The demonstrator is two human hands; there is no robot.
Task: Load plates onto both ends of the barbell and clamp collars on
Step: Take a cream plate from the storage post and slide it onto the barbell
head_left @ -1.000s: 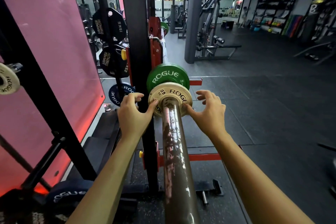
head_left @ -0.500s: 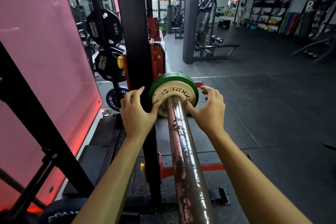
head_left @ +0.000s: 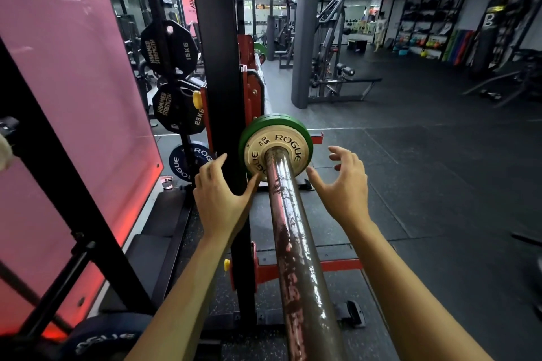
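Two plates are sitting on the near end of the worn brown steel barbell sleeve [head_left: 296,243]: a small tan 0.5 kg Rogue plate [head_left: 277,155] lying flush against a larger green plate [head_left: 293,121] behind it, beside the black rack upright [head_left: 217,67]. No collar is showing here, so clamping seems left to do. The left hand [head_left: 218,199] and right hand [head_left: 343,184] are hovering spread open, gripping nothing, the left thumb just touching the tan plate's rim.

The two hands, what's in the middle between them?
In the head view, the barbell sleeve runs between the left hand and right hand. The small tan plate sits just beyond, against the green plate.
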